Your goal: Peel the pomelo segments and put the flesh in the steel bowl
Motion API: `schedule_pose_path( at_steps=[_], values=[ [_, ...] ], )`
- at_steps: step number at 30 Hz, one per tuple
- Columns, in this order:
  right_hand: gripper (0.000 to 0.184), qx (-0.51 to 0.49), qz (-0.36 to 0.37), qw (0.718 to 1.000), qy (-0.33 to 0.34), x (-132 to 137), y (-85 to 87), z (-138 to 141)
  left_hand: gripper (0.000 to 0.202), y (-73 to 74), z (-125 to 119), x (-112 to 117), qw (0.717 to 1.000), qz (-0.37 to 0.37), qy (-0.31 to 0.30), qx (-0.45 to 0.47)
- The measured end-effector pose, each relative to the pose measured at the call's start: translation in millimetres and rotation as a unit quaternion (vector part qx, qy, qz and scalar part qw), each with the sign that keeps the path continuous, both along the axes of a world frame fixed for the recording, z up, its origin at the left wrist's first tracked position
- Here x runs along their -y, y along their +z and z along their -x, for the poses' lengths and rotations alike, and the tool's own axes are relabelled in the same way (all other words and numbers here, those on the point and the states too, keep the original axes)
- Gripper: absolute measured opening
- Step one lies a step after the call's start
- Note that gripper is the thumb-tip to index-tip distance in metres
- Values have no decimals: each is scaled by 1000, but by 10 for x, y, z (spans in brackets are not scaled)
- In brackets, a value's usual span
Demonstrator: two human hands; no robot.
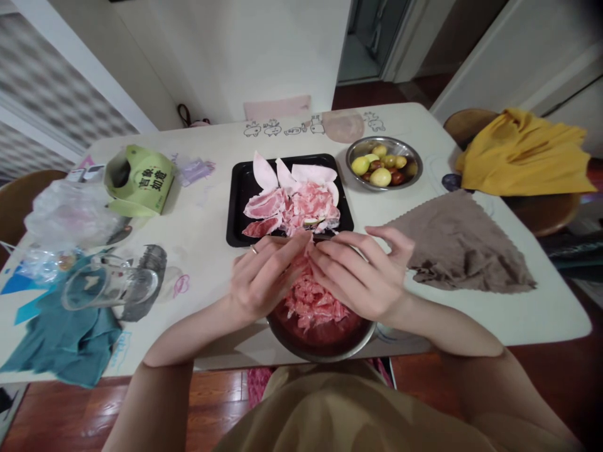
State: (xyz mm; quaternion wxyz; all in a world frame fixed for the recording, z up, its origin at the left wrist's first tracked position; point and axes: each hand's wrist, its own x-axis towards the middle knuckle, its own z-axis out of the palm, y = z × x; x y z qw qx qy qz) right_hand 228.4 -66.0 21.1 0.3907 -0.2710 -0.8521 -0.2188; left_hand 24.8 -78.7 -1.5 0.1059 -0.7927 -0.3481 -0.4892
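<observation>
My left hand [264, 276], with a ring on one finger, and my right hand [365, 276] meet above a steel bowl [320, 358]. Their fingertips are pinched together on a piece of red pomelo [298, 267], mostly hidden by the fingers. Loose pink-red pomelo flesh [318, 304] fills much of the bowl below. Just beyond my hands, a black tray [235, 194] bears pale peel wedges [264, 172], pomelo segments [264, 206] and a heap of torn pink membranes [311, 204].
A steel bowl of small fruit [417, 172] stands back right, near a brown cloth [466, 245]. Leftward are a green carton [146, 182], plastic bags [70, 213], a clear glass mug [110, 282] lying on its side and a teal cloth [66, 339]. A yellow cloth [522, 157] drapes a chair.
</observation>
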Motion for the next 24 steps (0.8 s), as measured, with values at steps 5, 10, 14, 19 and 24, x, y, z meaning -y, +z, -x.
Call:
schedule_pose_path(
  at_steps=[5, 10, 14, 19, 24],
  values=[
    [21, 20, -43, 998, -31, 42, -96, 70, 57, -10, -28, 38, 998, 1, 38, -55],
    [19, 12, -45, 999, -14, -15, -139, 73, 53, -3, -53, 56, 997, 20, 26, -67],
    [16, -46, 25, 999, 8, -108, -149, 41, 52, 10, -44, 41, 999, 27, -11, -45],
    [11, -88, 91, 991, 41, -174, -132, 40, 45, 56, -5, 7, 996, 84, -28, -8],
    [14, -142, 163, 974, 74, -202, -62, 48, 47, 57, 18, -33, 981, 160, -79, 79]
  ],
)
